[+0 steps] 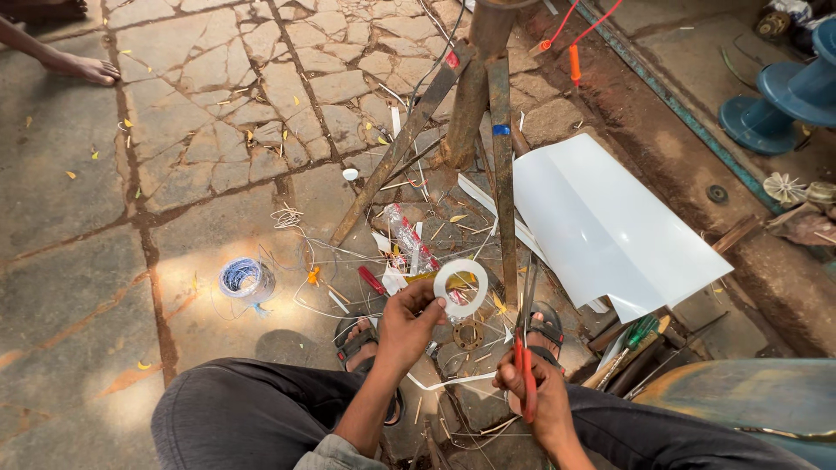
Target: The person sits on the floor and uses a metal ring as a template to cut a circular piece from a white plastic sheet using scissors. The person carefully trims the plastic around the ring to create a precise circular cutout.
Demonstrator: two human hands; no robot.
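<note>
Littered stone floor (78,174), white sheet (610,226)

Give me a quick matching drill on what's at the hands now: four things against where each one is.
Things:
1. white ring
2. red-handled scissors
3. white sheet
4. blue wire coil

Places:
A. on the ground, far left of the hands
B. in the right hand
C. in the left hand
D. lying right of the metal stand

Pairs: 1-C, 2-B, 3-D, 4-A
</note>
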